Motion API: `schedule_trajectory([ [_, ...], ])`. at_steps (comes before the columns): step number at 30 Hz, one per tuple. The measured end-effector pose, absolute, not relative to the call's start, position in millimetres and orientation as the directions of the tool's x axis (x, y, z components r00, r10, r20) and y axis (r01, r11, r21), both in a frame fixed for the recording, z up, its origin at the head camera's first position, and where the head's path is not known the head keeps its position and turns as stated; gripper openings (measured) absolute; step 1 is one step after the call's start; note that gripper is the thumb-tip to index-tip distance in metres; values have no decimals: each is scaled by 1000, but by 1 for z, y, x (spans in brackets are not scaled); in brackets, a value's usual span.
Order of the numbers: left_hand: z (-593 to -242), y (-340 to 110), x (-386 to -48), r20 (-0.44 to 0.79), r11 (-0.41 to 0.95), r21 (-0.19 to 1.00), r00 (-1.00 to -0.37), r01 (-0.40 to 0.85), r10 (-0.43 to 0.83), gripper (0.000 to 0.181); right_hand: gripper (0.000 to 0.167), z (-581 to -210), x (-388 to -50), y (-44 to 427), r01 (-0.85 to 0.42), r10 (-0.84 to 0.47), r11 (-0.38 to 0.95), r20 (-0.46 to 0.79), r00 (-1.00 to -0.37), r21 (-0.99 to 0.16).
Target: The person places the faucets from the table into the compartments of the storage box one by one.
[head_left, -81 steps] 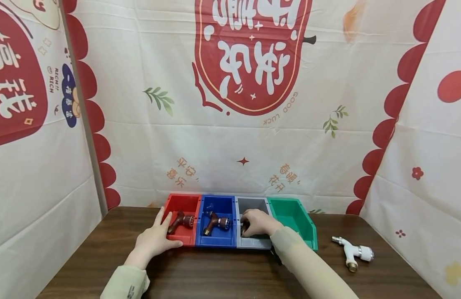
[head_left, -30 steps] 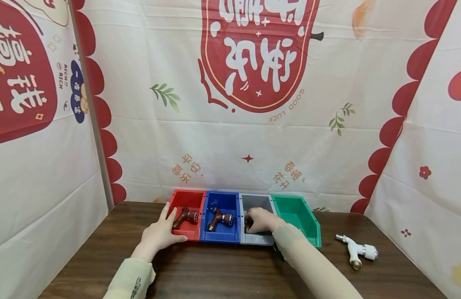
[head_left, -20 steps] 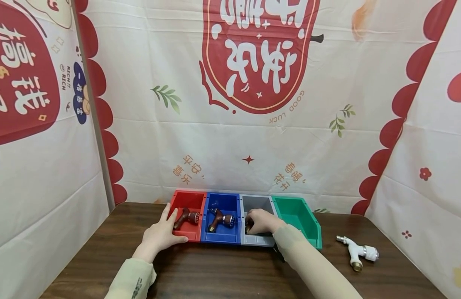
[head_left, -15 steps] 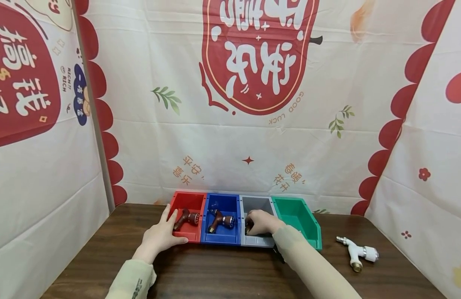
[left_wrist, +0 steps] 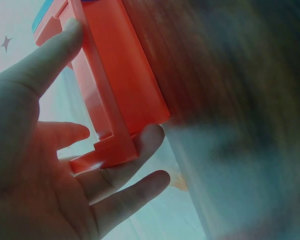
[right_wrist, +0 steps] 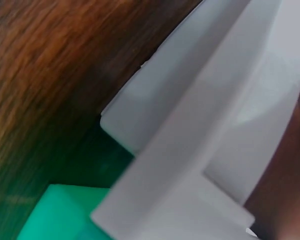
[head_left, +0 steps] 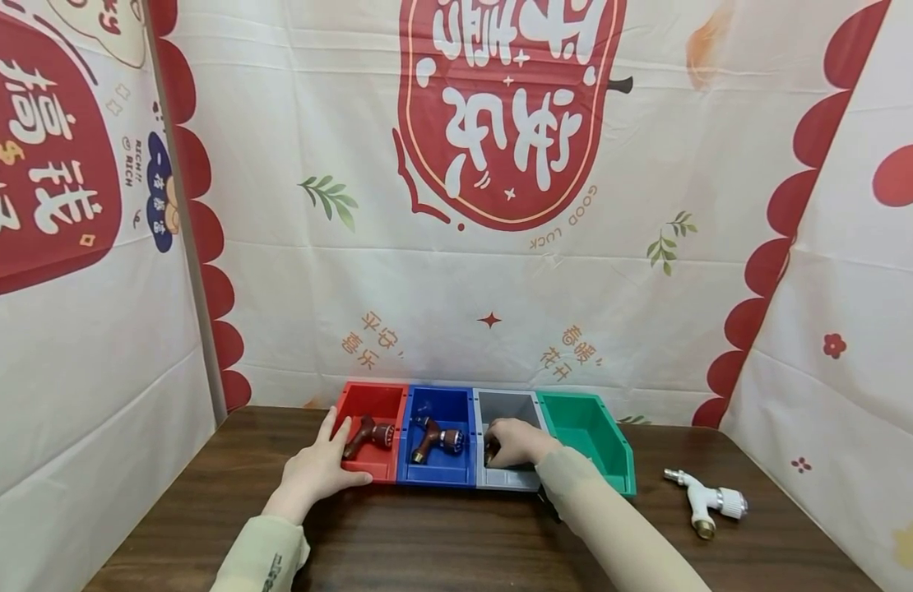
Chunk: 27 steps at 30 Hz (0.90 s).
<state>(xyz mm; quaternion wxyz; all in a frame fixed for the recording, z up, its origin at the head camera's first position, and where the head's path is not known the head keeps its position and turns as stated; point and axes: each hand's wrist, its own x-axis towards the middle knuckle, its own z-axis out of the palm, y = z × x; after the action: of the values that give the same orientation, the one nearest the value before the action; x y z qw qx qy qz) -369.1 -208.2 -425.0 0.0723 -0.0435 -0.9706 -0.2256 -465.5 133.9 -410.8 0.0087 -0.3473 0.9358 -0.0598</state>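
Observation:
My right hand [head_left: 516,441] reaches down into the grey bin [head_left: 504,478] and grips a dark brown tap [head_left: 490,454], mostly hidden by the fingers. In the right wrist view the grey bin's wall [right_wrist: 190,125] fills most of the picture. My left hand [head_left: 316,471] rests at the corner of the red bin [head_left: 378,395], thumb against its front rim and fingers spread along its left side, as the left wrist view confirms. One brown tap [head_left: 369,436] lies in the red bin. Another brown tap [head_left: 436,440] lies in the blue bin [head_left: 442,474].
The green bin [head_left: 590,423] stands at the right end of the joined row. Farther right, a white tap [head_left: 704,500] with a brass end lies on the brown wooden table [head_left: 427,543]. Printed cloth [head_left: 427,288] hangs behind and on both sides.
The head view has shifted slightly. Both hands keep their places at the red and grey bins, and the taps lie as before.

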Motion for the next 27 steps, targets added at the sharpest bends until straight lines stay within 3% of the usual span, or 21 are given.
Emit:
schedule_trajectory([
  [12,-426,-209,-369,167,899,420,-984,126,60,105,8,-405,-458,134,-624,-630,767,4,-776,-148],
  [20,-429,-208,-369,161,901,416,-985,127,65,107,47,-390,-447,140,-605,-613,761,47,-789,-237],
  [27,-426,-211,-371,145,905,406,-987,123,69,108,46,-368,-432,150,-604,-601,751,105,-793,-267],
])
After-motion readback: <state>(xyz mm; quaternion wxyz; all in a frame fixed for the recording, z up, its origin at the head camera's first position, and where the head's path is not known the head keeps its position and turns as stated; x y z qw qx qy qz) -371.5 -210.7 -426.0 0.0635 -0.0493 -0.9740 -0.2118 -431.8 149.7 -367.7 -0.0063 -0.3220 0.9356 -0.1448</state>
